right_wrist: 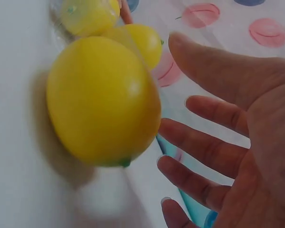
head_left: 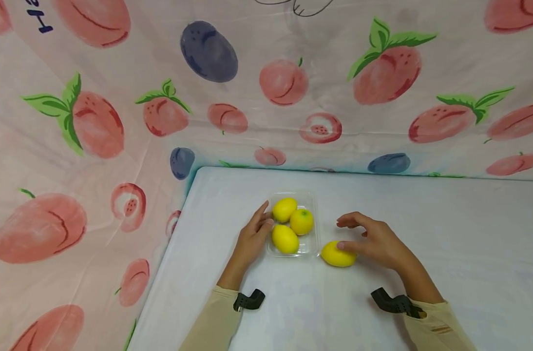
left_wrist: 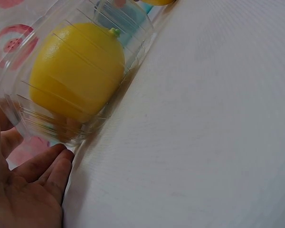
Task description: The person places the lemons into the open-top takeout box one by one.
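Note:
A clear plastic container (head_left: 308,247) holds three yellow lemons (head_left: 285,239). My left hand (head_left: 252,237) is at its left side, fingertips right at the wall and fingers loosely extended. The left wrist view shows these fingers (left_wrist: 35,175) by the container's lower corner, with one lemon (left_wrist: 78,71) seen through the ribbed plastic. Another lemon (head_left: 332,256) lies on the table just right of the container. Over it is my right hand (head_left: 378,241), thumb overlapping the lemon in the head view. In the right wrist view the fingers (right_wrist: 206,147) are spread apart beside this lemon (right_wrist: 102,102).
The white tabletop (head_left: 293,307) extends around the container and hands. A fruit-printed cloth (head_left: 231,102) hangs behind the table and along its left side. Dark wrist mounts (head_left: 250,299) sit on both beige sleeves (head_left: 211,321).

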A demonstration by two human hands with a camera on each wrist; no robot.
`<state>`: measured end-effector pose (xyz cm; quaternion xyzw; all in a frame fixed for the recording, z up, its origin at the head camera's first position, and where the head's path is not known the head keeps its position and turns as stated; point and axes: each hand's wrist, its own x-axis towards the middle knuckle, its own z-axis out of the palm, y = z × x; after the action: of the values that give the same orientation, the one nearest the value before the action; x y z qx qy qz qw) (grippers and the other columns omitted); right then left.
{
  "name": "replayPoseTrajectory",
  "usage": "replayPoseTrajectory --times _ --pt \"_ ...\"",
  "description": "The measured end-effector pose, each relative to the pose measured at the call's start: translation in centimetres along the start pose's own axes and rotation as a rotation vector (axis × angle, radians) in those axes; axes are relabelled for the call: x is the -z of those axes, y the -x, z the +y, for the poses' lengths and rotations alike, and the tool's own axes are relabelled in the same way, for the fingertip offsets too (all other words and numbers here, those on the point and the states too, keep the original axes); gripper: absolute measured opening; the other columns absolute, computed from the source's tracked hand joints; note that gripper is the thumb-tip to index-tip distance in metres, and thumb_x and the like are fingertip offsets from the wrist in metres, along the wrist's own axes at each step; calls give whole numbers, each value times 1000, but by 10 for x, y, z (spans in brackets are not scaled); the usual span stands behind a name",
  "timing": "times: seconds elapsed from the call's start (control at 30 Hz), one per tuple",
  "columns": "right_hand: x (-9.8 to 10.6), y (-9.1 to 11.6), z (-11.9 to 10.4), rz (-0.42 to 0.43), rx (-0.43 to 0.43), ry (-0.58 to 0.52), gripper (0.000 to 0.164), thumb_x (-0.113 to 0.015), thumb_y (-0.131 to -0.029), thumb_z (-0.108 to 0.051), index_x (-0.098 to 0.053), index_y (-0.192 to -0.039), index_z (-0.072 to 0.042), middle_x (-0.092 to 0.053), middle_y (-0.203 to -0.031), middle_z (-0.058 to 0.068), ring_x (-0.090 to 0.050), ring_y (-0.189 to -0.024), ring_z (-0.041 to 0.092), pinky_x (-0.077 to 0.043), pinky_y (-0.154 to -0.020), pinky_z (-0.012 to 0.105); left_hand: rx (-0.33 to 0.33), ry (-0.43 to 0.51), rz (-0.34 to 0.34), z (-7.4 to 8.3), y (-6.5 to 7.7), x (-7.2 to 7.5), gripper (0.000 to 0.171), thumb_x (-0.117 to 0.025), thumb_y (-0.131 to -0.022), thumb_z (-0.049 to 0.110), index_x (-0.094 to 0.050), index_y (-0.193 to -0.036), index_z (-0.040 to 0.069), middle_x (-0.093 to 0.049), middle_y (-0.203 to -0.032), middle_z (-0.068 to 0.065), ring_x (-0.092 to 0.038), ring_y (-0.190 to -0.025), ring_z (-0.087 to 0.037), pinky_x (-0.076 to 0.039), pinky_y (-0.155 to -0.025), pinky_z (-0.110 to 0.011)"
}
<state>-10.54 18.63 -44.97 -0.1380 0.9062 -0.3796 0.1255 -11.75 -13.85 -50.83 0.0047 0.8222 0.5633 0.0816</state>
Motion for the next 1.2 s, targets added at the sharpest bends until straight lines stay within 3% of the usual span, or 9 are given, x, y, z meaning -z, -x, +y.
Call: replayPoseTrajectory --times 0.23,0.47,0.73,0.97,1.2 --pt "-6 11 16 -27 16 -27 56 -84 -81 -48 -65 -126 -21 -70 -124 -5 -60 -118 25 -49 -98 53 -12 -2 3 0 1 1 54 -50 -106 46 -34 -158 43 -57 -147 0 -56 -133 -23 -44 -115 -48" --pt "-11 16 26 -44 35 15 58 -87 -76 -50 -65 -125 -27 -69 -124 -10 -62 -118 21 -50 -101 52 -6 -2 5 1 1 1 52 -50 -106 46 -34 -156 48 -57 -147 2 -56 -134 -21 -44 -116 -46" --pt "-15 24 32 -49 78 36 65 -89 -74 -47 -65 -131 -27 -68 -132 0 -58 -127 33 -40 -109 64 -4 11 3 1 2 0 53 -51 -106 45 -34 -156 47 -57 -148 0 -56 -133 -23 -44 -116 -47" --pt "-20 23 36 -10 102 36 65 -88 -75 -47 -66 -133 -28 -67 -134 0 -58 -127 33 -42 -107 63 11 3 6 1 1 0 52 -50 -106 46 -34 -155 49 -57 -147 3 -56 -133 -21 -44 -116 -46" --pt "-25 23 38 14 67 23 62 -86 -78 -48 -66 -134 -28 -66 -136 0 -57 -127 32 -43 -108 62 5 3 11 0 0 -1 52 -50 -106 45 -35 -155 49 -57 -146 3 -56 -132 -21 -44 -116 -46"
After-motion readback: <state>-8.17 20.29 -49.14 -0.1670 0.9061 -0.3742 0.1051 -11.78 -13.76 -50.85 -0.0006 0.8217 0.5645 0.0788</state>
